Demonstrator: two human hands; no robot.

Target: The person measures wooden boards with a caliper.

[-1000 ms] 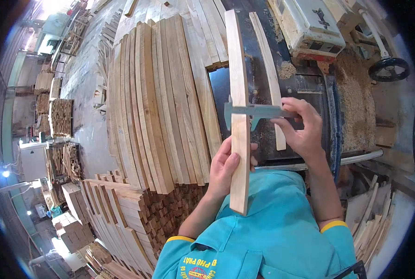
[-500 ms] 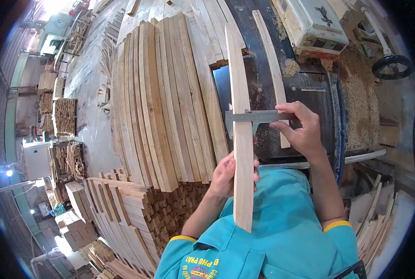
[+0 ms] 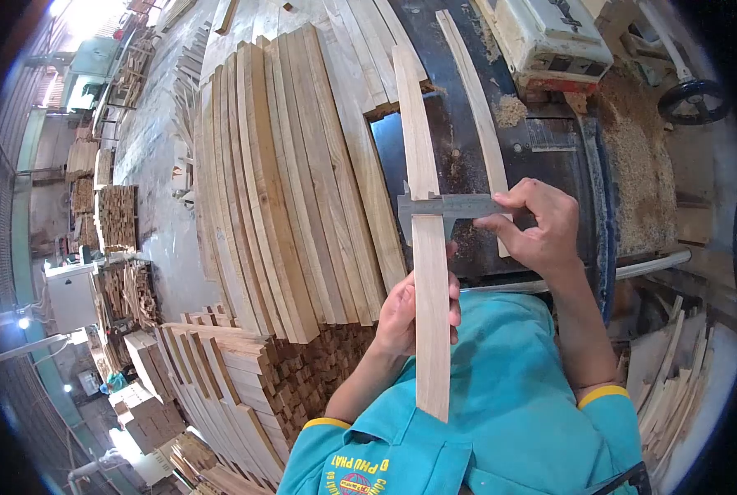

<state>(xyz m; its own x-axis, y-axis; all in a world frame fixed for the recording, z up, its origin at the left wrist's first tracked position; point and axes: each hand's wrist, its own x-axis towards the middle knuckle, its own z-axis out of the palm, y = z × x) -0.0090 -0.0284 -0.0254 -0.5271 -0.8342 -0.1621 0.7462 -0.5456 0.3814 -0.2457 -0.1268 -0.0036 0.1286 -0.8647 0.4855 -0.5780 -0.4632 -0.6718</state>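
A long pale wooden strip [image 3: 431,305] points away from my body, its near end over my shirt. My left hand [image 3: 400,318] is wrapped round its lower half, with fingertips showing on the right side. Across the strip's middle lies a grey metal vernier caliper [image 3: 463,205], its jaws on either side of the wood. My right hand [image 3: 542,227] pinches the caliper's right end between thumb and fingers. Beyond it, a second slim wooden strip [image 3: 477,107] lies on the dark machine table [image 3: 542,177].
Long boards [image 3: 290,190] are stacked to the left, with a block of stacked timber ends [image 3: 311,375] below them. A white machine housing [image 3: 550,37] and black handwheel [image 3: 694,109] stand at the upper right. Sawdust [image 3: 633,181] lies beside the table.
The caliper still spans the strip at nearly the same place. My right hand has shifted slightly right, and the view has tilted a little. Both grips are unchanged.
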